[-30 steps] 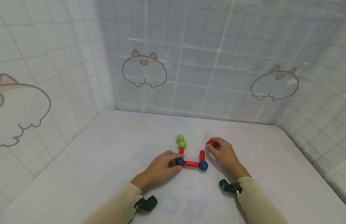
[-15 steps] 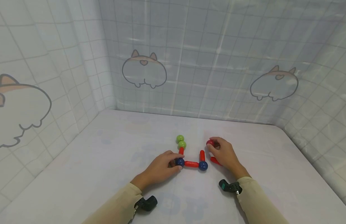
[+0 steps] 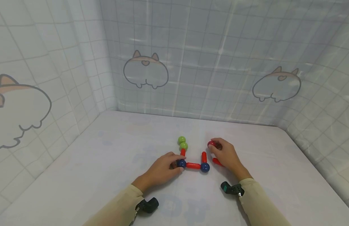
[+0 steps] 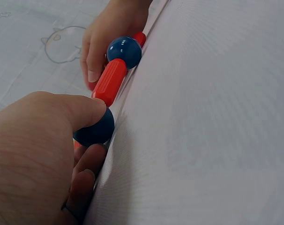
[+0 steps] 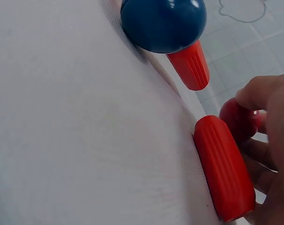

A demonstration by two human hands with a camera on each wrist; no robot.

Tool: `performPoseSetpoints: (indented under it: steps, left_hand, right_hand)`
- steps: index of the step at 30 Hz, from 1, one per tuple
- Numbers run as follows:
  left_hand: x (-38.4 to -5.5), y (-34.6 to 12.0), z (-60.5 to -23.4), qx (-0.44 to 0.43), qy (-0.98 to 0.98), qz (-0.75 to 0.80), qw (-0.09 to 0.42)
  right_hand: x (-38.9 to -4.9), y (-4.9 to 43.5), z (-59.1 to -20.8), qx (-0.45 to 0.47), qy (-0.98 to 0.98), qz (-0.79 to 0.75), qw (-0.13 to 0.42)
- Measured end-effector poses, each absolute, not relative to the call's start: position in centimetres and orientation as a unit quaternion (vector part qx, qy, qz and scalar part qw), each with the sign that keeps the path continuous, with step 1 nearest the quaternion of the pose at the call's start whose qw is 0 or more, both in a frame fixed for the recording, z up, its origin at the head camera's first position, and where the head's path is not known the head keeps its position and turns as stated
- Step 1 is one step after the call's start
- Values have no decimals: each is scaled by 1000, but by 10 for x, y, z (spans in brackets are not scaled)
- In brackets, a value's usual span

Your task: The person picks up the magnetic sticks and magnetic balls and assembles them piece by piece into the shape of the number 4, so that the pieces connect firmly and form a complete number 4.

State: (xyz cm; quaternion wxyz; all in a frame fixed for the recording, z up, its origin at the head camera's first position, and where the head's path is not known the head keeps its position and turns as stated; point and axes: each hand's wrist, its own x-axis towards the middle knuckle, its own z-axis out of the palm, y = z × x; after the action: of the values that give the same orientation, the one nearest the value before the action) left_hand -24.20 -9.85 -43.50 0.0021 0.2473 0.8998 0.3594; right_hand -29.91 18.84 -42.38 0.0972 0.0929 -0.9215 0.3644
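My left hand (image 3: 163, 168) pinches a dark blue ball (image 3: 181, 163) between thumb and fingers. A red ribbed rod (image 3: 193, 165) joins that ball to a second blue ball (image 3: 204, 167), from which another red rod (image 3: 204, 157) points away from me. Beyond the left fingers, one more red rod (image 3: 183, 152) leads to a green ball (image 3: 183, 146), with a further green ball (image 3: 181, 139) against it. My right hand (image 3: 226, 153) holds a red ball (image 5: 238, 118) in its fingertips. Beside that palm lies a loose red rod (image 5: 225, 168), partly hidden in the head view.
A pale cloth-covered table (image 3: 106, 175) spreads around the pieces. Grid-patterned curtains with cartoon animals (image 3: 146, 71) stand along its back and sides. Dark wrist devices (image 3: 148, 205) are strapped at both beige sleeves.
The loose red rod has come into sight below my right hand since one second ago. Both hands stay nearly in place, the left on the blue ball, the right on the red ball.
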Motion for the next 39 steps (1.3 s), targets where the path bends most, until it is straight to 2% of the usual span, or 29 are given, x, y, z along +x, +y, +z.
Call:
performPoseSetpoints:
  steps: [8,21,39]
  left_hand:
    - [-242,-98,-435,252,899,358,-1]
    - [-243,-97,-436,249,902,351,2]
    - [-242,-99,-435,248,901,357,4]
  right_hand:
    - [-298,187,-418,72,-920,379,69]
    - [-295,186,-415,117,-914,384,59]
    - [-301,181,-410,107,-919,380,18]
